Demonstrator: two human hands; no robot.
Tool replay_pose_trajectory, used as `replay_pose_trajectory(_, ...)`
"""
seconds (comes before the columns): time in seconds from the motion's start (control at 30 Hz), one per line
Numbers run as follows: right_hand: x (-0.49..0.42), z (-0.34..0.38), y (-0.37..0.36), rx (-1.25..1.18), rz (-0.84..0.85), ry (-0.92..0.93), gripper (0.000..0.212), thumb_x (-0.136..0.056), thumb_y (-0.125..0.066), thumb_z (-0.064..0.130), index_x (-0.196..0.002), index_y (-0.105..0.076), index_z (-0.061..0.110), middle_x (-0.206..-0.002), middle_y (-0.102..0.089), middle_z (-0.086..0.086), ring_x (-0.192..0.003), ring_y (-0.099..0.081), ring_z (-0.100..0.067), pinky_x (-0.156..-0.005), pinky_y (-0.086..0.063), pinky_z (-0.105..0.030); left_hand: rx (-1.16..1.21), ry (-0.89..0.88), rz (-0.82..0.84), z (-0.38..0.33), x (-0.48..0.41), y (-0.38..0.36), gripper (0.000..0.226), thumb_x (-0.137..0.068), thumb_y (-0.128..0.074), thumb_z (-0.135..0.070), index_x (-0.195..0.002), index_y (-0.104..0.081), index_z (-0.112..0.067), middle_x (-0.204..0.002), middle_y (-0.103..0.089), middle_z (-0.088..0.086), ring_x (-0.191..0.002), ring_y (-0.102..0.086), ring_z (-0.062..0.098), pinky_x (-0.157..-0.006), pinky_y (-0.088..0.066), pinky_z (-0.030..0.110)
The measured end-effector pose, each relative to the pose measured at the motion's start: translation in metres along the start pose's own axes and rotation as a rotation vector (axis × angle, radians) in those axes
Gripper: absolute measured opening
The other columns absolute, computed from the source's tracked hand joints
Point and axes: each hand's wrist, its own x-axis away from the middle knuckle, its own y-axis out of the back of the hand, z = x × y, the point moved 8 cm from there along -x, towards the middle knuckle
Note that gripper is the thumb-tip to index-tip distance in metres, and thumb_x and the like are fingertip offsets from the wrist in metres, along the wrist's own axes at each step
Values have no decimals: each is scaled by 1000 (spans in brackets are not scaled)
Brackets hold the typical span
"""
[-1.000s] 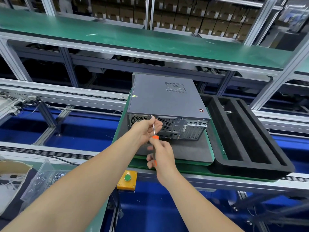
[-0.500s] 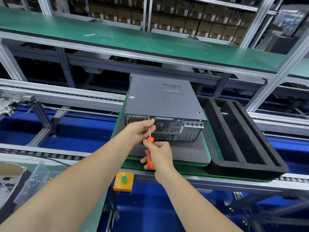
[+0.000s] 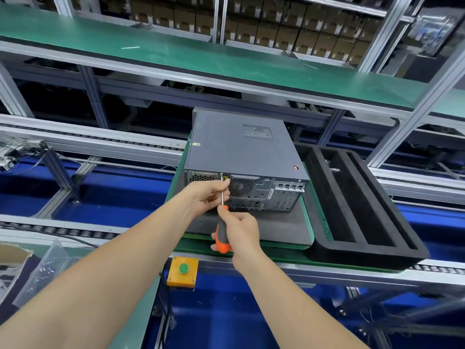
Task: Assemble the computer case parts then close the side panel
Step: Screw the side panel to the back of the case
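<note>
The computer case point(image 3: 241, 152) lies flat on a dark grey mat point(image 3: 276, 225), on a green-edged pallet point(image 3: 308, 222) on the conveyor line. Its rear ports and fan grille face the person. The side panel point(image 3: 239, 147) faces up and sits flush on the case.

A small red sticker point(image 3: 296, 168) sits near the panel's right rear corner and a yellow-green label point(image 3: 196, 144) near its left edge; the writing on both is too small to read.

The right hand point(image 3: 242, 230) grips the orange and grey handle of a screwdriver point(image 3: 222, 235). The shaft runs up to the top rear edge of the case, just left of the fan grille. The left hand point(image 3: 208, 197) has its fingers curled round the bare metal shaft, pinching it just below the tip.

A black foam tray point(image 3: 357, 205) with long slots lies just right of the pallet. A yellow box with a green push button point(image 3: 183, 270) is fixed to the near rail below the hands. A clear bag of small metal parts point(image 3: 42, 273) lies at lower left. Brown cartons point(image 3: 276, 28) fill the far shelves; no print on them can be read.
</note>
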Motion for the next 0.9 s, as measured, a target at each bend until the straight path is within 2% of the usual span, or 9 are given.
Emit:
replay_pose_trajectory(0.13, -1, -2, 1, -31, 11, -77, 37, -107, -55, 42, -110, -69, 7, -78, -72, -10, -54, -64, -18, -46, -50, -29, 50, 63, 107, 6, 2, -6, 22, -95, -71, -25, -109, -72, -7, -101, -76, 9, -86, -75, 18, -61, -60, 26)
replay_pose_trajectory(0.2, -1, -2, 0, -11, 34, -106, 40, -109, -50, 42, -111, -69, 7, -77, -74, -9, -56, -64, -18, -46, -51, -30, 94, 96, 204, 6, 7, -11, 22, -104, -55, -13, -116, -69, -3, -107, -77, 12, -91, -77, 24, -67, -63, 35)
replay_pose_trajectory(0.3, -1, 0, -4, 24, 65, -78, 44, -102, -61, 49, -114, -66, 7, -79, -73, -9, -56, -65, -20, -51, -56, -34, 68, 69, 152, 2, 8, -11, 20, -104, -47, 2, -111, -65, 0, -88, -79, 12, -76, -78, 25, -59, -63, 36)
replay_pose_trajectory(0.4, -2, 2, -1, 14, 36, -73, 44, -93, -76, 44, -111, -65, 6, -71, -69, -4, -52, -67, -20, -55, -59, -36, 44, 56, 98, 2, 9, -13, 14, -102, -51, 3, -103, -66, 1, -76, -77, 10, -67, -77, 22, -54, -62, 34)
replay_pose_trajectory(0.47, -1, 0, -3, -25, 73, -146, 42, -101, -66, 45, -103, -70, 4, -73, -71, -6, -53, -67, -20, -52, -56, -34, 32, 39, 83, 4, 7, -10, 8, -99, -60, -2, -98, -67, 0, -76, -77, 8, -68, -77, 19, -55, -61, 29)
replay_pose_trajectory(0.6, 1, -5, -9, -154, 153, -276, 60, -111, -37, 52, -102, -75, 6, -66, -69, -4, -53, -60, -18, -52, -51, -28, 5, 0, 21, 5, 5, -5, 10, -91, -74, -12, -91, -71, -3, -76, -77, 7, -69, -76, 13, -57, -61, 23)
replay_pose_trajectory(0.7, -4, 0, -3, 26, 107, -123, 52, -102, -55, 58, -110, -68, 8, -81, -71, -7, -53, -62, -19, -49, -54, -31, 14, -22, -47, 4, 6, -4, 18, -85, -81, -13, -96, -70, -5, -77, -74, 8, -66, -73, 13, -47, -55, 21)
replay_pose_trajectory(0.77, -4, 0, 2, 74, 66, -44, 44, -95, -72, 50, -113, -65, 11, -87, -66, -7, -59, -62, -17, -52, -55, -31, 14, -60, -111, -3, 8, -2, 25, -81, -85, -15, -98, -68, -7, -77, -72, 8, -63, -69, 12, -43, -51, 19)
replay_pose_trajectory(0.9, -7, 11, 4, -3, 63, -55, 42, -100, -64, 51, -103, -75, 11, -80, -74, -4, -61, -62, -18, -50, -51, -30, 47, -140, -111, -15, 10, -4, 25, -80, -86, -15, -97, -70, -7, -76, -72, 8, -61, -71, 12, -45, -53, 21)
